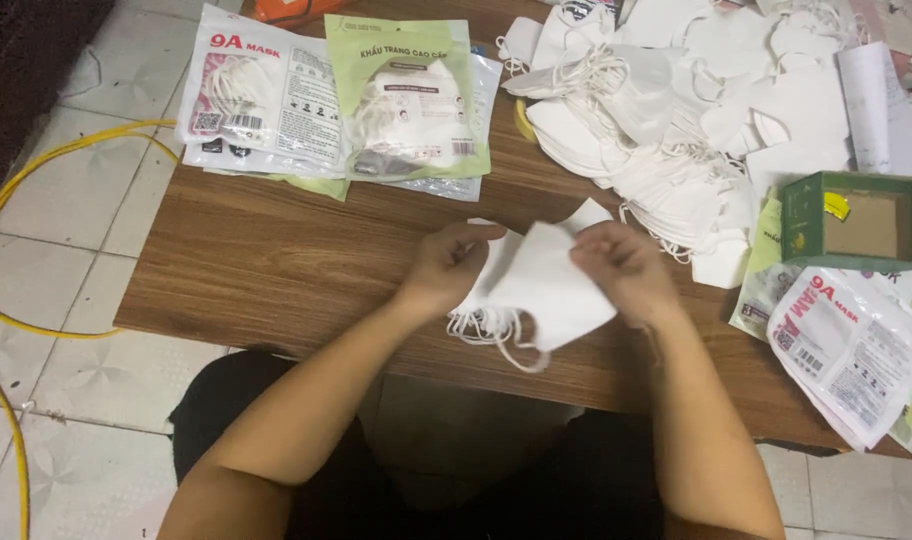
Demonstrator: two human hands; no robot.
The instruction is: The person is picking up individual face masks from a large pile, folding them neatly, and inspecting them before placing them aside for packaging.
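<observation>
Nearest the camera, two bare forearms reach over the near edge of the brown wood-grain counter [276, 270]. The left hand [451, 265] and the right hand [624, 268] both pinch a small stack of white folded fabric face masks [541, 285] held between them just above the counter, ear loops dangling toward the near edge. The stack's long axis runs from hand to hand, equally near each. Beyond the stack lie filled plastic mask packets [376, 100]; to its far right, a loose heap of white masks [696, 120] and a green cardboard box [856, 220].
</observation>
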